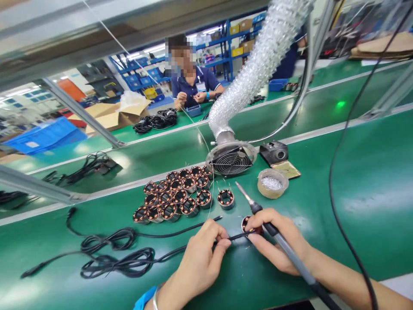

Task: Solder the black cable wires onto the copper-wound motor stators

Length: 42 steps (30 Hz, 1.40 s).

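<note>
My left hand (204,254) pinches a black cable (174,253) near its end, where the cable points right. My right hand (279,241) has a soldering iron (284,247) lying across it, tip up and to the left; its thumb and forefinger close at the cable's end over a copper-wound ring (245,223), partly hidden by the fingers. Beyond the hands stands a single copper-wound ring (226,199), with several more rings (171,211) grouped to its left. A second coiled black cable (109,240) lies at the left on the green table (322,172).
A round fan vent (232,160) with a silver duct (254,64) stands behind the rings. To its right are a tub of white bits (272,183) and a black holder (274,153). A black cord (335,206) hangs at right. A person (196,84) sits across.
</note>
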Available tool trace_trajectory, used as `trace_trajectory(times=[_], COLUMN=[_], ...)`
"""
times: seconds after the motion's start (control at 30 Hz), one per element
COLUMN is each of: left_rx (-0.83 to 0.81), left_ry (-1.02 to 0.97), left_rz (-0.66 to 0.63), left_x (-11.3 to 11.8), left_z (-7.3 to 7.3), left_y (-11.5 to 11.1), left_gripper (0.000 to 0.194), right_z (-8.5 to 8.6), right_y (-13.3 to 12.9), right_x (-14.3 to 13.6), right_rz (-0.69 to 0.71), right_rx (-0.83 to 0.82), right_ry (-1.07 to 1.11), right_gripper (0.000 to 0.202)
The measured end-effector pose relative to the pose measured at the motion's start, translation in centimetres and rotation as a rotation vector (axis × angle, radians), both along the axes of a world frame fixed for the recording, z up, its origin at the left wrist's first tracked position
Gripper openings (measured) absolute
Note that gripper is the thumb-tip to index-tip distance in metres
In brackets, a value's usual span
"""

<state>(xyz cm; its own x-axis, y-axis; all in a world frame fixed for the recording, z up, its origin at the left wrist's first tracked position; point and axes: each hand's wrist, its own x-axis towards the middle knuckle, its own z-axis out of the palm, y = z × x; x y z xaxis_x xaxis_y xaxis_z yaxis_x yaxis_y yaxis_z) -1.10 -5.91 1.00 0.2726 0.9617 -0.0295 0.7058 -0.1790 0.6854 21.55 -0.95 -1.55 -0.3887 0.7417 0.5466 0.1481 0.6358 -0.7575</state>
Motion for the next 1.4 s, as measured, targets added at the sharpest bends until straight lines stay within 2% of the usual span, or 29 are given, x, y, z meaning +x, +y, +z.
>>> trace_trajectory(times=[0.13, 0.23, 0.33, 0.4, 0.47, 0.53, 0.6, 0.67, 0.77, 0.87, 1.03, 1.1, 1.23, 1.4], left_rx=[-0.092, -0.139, -0.324, -0.463, -0.499, -0.418, -0.306, -0.237, -0.162, -0.139, -0.090, -0.087, -0.122, -0.213], left_ry=[-0.122, -0.248, -0.426, -0.574, -0.636, -0.625, -0.620, -0.606, -0.479, -0.335, -0.278, -0.253, -0.174, -0.268], left_rz=[-0.074, -0.222, -0.345, -0.311, -0.205, -0.084, 0.021, 0.073, 0.067, 0.003, -0.081, -0.064, -0.028, -0.011], left_x=[-0.3, -0.3, 0.4, 0.9, 1.3, 1.6, 1.8, 1.8, 1.5, 1.2, 1.1, 1.0, 0.8, 0.6], left_z=[0.9, 1.6, 1.5, 0.8, -0.1, -0.9, -1.4, -1.6, -1.2, -0.9, -1.1, -1.0, -0.3, -0.2], left_y=[1.6, 2.9, 3.4, 3.3, 2.9, 2.6, 2.5, 2.5, 2.5, 2.2, 2.0, 2.0, 2.3, 2.5], left_gripper=[0.029, 0.041, 0.050, 0.049, 0.046, 0.042, 0.038, 0.034, 0.031, 0.026, 0.019, 0.019, 0.021, 0.023], right_z=[0.6, 0.5, 0.6, 0.8, 0.9, 0.7, 0.4, 0.0, 0.2, 1.4, 3.1, 3.1, 2.9, 2.4], right_y=[-0.8, -0.9, -0.8, -0.8, -1.0, -1.4, -2.1, -2.6, -2.5, -1.3, 1.1, 1.7, 2.6, 3.1], right_x=[-1.8, -2.5, -2.7, -2.8, -3.0, -3.6, -4.3, -4.9, -4.8, -3.9, -3.7, -3.6, -2.8, -1.8], right_rz=[-0.012, 0.037, 0.063, -0.036, -0.164, -0.241, -0.260, -0.262, -0.252, -0.214, 0.084, 0.154, 0.143, 0.227], right_rx=[-0.012, -0.003, 0.034, 0.064, 0.080, 0.113, 0.169, 0.206, 0.226, 0.252, 0.377, 0.397, 0.284, 0.258], right_ry=[0.065, 0.135, 0.167, 0.127, 0.074, 0.054, 0.063, 0.060, 0.016, -0.032, -0.170, -0.210, -0.192, -0.215], right_gripper=[0.023, 0.025, 0.027, 0.024, 0.021, 0.019, 0.018, 0.019, 0.018, 0.023, 0.019, 0.020, 0.016, 0.017])
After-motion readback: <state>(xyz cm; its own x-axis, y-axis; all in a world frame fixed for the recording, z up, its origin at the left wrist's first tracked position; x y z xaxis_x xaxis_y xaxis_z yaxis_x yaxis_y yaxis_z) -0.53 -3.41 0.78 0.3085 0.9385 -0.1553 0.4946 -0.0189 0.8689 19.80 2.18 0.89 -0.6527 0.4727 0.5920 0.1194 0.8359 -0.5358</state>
